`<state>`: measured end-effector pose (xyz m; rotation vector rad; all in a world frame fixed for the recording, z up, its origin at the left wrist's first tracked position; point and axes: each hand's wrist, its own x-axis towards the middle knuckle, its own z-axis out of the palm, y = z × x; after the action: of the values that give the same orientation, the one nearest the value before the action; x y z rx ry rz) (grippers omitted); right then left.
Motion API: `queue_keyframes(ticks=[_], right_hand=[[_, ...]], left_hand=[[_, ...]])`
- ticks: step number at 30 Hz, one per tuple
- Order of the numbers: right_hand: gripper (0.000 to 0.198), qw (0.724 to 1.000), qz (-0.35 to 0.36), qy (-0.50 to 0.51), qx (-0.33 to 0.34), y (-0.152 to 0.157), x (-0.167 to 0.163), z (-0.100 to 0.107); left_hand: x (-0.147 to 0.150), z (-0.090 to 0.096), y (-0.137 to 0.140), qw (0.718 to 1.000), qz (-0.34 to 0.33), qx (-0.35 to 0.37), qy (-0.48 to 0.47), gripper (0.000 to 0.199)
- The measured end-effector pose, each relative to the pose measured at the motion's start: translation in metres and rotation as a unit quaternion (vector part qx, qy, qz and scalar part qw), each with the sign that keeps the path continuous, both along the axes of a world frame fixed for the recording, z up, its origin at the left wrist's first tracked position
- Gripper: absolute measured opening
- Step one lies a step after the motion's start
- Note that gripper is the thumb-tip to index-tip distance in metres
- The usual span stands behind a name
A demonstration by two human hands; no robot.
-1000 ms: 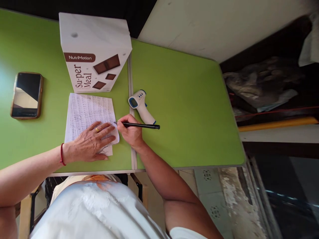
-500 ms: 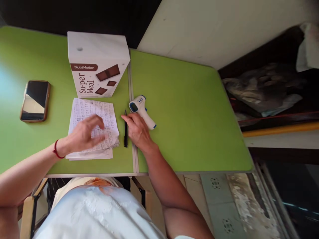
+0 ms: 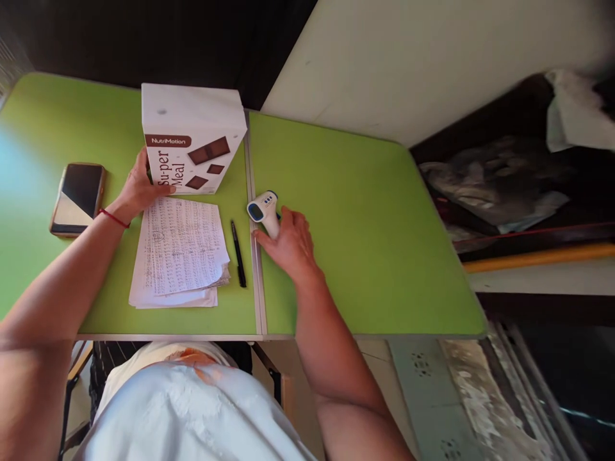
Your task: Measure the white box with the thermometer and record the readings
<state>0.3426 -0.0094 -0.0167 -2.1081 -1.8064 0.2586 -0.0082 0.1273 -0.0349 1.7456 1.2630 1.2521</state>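
My left hand [image 3: 137, 187] is at the lower left corner of the white NutriMotion box [image 3: 192, 105], thumb across the front face and fingers along the left side. The box stands upright. My right hand [image 3: 291, 242] is closed around the handle of a white and blue infrared thermometer [image 3: 263, 206], which lies on the table with its small screen facing left. The hand hides the lower handle. Between my hands lie a stack of handwritten papers [image 3: 180, 246] and a black pen [image 3: 238, 255].
A phone [image 3: 77, 197] lies left of my left forearm on the green table [image 3: 375, 243]. A metal seam [image 3: 259, 282] divides the tabletop. Behind stand a dark panel [image 3: 144, 38] and a pale wall [image 3: 365, 57]. A shelf at right holds a crumpled bag [image 3: 500, 173].
My left hand has moved up from above the papers to the box. My right hand has left the pen and moved right onto the thermometer's handle. The view has shifted slightly.
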Motion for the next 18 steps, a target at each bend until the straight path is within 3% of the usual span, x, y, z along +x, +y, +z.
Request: queue_keyframes(ticks=[2, 4, 7, 8, 10, 12, 13, 15, 18], right_hand=[[0.058, 0.998, -0.013, 0.024, -0.061, 0.006, 0.001, 0.002], [0.042, 0.994, -0.026, 0.066, -0.079, 0.011, -0.003, 0.006], [0.035, 0.973, -0.010, 0.229, -0.005, 0.007, -0.021, 0.017], [0.038, 0.950, 0.011, 0.311, 0.030, 0.003, -0.030, 0.023], [0.040, 0.871, 0.067, 0.485, 0.044, -0.007, -0.051, 0.035], [0.042, 0.786, 0.109, 0.609, 0.001, -0.016, -0.074, 0.045], [0.041, 0.759, 0.112, 0.641, -0.024, -0.020, -0.084, 0.048], [0.039, 0.736, 0.084, 0.670, -0.040, -0.023, -0.101, 0.051], [0.037, 0.722, 0.024, 0.690, -0.046, -0.023, -0.116, 0.047]], left_hand=[[0.002, 0.005, -0.005, 1.000, -0.006, -0.009, 0.020, 0.094], [0.005, 0.010, -0.011, 1.000, -0.001, -0.009, 0.028, 0.096], [0.014, 0.019, -0.022, 1.000, -0.002, -0.004, 0.004, 0.092], [0.018, 0.021, -0.025, 1.000, -0.010, -0.004, -0.008, 0.088], [0.027, 0.026, -0.033, 0.999, -0.031, -0.013, -0.026, 0.079], [0.034, 0.029, -0.041, 0.998, -0.049, -0.032, -0.035, 0.072], [0.037, 0.030, -0.044, 0.997, -0.054, -0.041, -0.036, 0.069], [0.039, 0.031, -0.048, 0.996, -0.064, -0.050, -0.028, 0.066], [0.035, 0.029, -0.049, 0.996, -0.075, -0.051, 0.003, 0.063]])
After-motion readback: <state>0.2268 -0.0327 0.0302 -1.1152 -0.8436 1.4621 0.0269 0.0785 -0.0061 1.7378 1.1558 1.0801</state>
